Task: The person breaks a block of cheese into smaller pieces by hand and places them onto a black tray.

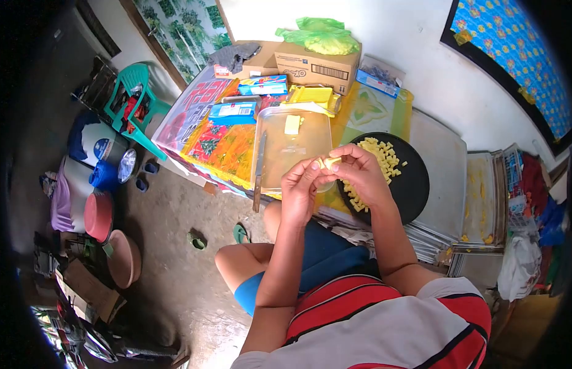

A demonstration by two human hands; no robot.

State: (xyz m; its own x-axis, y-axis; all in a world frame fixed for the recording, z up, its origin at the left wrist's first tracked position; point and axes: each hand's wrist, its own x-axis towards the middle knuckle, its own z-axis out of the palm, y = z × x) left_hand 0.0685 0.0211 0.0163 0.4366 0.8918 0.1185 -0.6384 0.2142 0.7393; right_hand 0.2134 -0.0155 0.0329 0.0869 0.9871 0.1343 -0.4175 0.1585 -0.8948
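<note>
My left hand (300, 184) and my right hand (364, 175) meet over the front right corner of a shallow rectangular tray (276, 163). Between their fingertips is a small pale yellow piece (327, 162), pinched from both sides. A pale yellow block (292, 125) lies toward the back of the tray. Along the tray's left edge rests a long knife (259, 166), its wooden handle toward me. Beside my right hand, a round black pan (415, 190) holds many small yellow chunks (379, 154), partly covered by my hand and forearm.
Blue and yellow packets (233, 111), a ridged yellow tray (311, 95) and a cardboard box (316, 66) topped with a green plastic bag (318, 38) sit farther back. Stacked flat trays (433, 166) stand at right. A green chair (135, 104) and basins (98, 215) are at left.
</note>
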